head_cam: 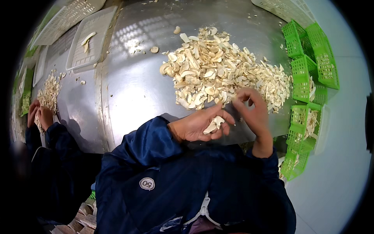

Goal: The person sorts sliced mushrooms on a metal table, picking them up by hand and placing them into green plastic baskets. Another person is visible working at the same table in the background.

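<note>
My left hand [201,124] is palm up at the near side of the pile, its fingers curled around a few pale dried slices [214,125]. Close to its thumb, my right hand [252,106] has thumb and forefinger brought together; motion blur hides whether a piece is between them. Beyond both hands, a large heap of cream-coloured dried slices [210,68], perhaps mushroom, lies on the metal table [140,96]. Larger pieces are to the left of the heap, smaller ones to the right. A few loose pieces lie apart from it.
Green plastic baskets [301,79], some holding slices, line the table's right side. A white plastic tray [90,38] with a few long pieces lies at the upper left, near a white perforated basket [65,22]. At the left, a co-worker's hands [41,114] touch another pile [49,92].
</note>
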Tool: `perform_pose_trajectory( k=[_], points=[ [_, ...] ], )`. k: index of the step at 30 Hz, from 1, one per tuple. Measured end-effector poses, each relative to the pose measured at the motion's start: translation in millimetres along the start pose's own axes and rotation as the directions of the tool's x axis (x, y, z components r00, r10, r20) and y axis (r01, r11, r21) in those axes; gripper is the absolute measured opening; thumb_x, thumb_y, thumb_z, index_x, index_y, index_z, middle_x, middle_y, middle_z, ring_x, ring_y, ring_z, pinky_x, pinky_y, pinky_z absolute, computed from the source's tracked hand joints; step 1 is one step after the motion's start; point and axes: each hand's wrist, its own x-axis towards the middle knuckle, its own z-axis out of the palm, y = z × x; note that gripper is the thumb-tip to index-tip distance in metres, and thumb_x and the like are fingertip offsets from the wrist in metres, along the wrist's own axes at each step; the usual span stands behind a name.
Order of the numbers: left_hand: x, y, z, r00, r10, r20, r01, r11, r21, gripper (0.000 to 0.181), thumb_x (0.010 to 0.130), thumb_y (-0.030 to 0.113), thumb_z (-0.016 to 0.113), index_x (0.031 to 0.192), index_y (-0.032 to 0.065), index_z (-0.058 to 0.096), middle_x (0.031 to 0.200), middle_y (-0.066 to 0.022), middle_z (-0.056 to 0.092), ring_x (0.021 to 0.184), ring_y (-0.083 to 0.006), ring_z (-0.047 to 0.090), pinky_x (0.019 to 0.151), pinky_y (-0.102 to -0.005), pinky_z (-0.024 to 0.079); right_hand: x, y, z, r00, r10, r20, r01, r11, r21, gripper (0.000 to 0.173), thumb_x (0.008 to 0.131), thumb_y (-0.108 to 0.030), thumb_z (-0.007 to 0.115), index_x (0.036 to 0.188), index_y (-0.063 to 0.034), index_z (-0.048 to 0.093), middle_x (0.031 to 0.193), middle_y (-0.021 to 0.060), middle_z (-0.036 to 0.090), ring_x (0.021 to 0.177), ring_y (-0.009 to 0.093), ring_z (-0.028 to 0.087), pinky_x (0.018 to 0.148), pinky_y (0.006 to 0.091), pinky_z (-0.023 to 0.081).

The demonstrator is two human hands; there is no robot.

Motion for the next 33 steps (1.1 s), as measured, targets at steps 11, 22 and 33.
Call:
perform_pose_trajectory(
  k=[11, 22, 33],
  points=[
    [-2.2, 0.0, -0.9, 0.996, -0.081, 0.045, 0.072, 0.98, 0.186, 0.034, 0.108, 0.032, 0.045, 0.107, -0.0001, 0.058, 0.085, -0.0071, 0.058, 0.05, -0.0068, 0.045, 0.034, -0.0168, 0.029, 8.0, -7.8, 31.9, 0.93, -0.368, -0.009, 0.333, 0.851, -0.407, 0.029, 0.084, -0.013, 0.076, 0.112, -0.0105, 0.07, 0.105, 0.008, 0.068, 0.08, 0.02, 0.066, 0.073, 0.0331, 0.054],
    [2.4, 2.9, 2.0, 0.999, 0.022, -0.025, -0.025, 0.996, -0.089, 0.064, 0.107, 0.056, 0.024, 0.121, 0.001, 0.053, 0.09, -0.0142, 0.065, 0.052, -0.0117, 0.054, 0.03, -0.0184, 0.031, -4.9, -11.3, -8.8, 0.982, 0.008, 0.19, -0.049, 0.975, 0.215, 0.015, 0.092, -0.016, 0.069, 0.103, -0.0071, 0.074, 0.094, 0.008, 0.071, 0.085, 0.024, 0.068, 0.073, 0.0318, 0.05],
    [4.8, 2.8, -11.0, 0.994, 0.107, 0.009, -0.107, 0.993, -0.041, 0.037, 0.108, 0.033, 0.043, 0.118, -0.0006, 0.057, 0.1, -0.0134, 0.062, 0.061, -0.015, 0.055, 0.031, -0.0182, 0.033, 40.2, 4.1, -0.7, 0.959, -0.119, -0.256, 0.093, 0.989, -0.111, 0.02, 0.091, -0.015, 0.071, 0.109, -0.0072, 0.072, 0.094, 0.0054, 0.071, 0.082, 0.017, 0.064, 0.074, 0.0286, 0.051]
  ],
)
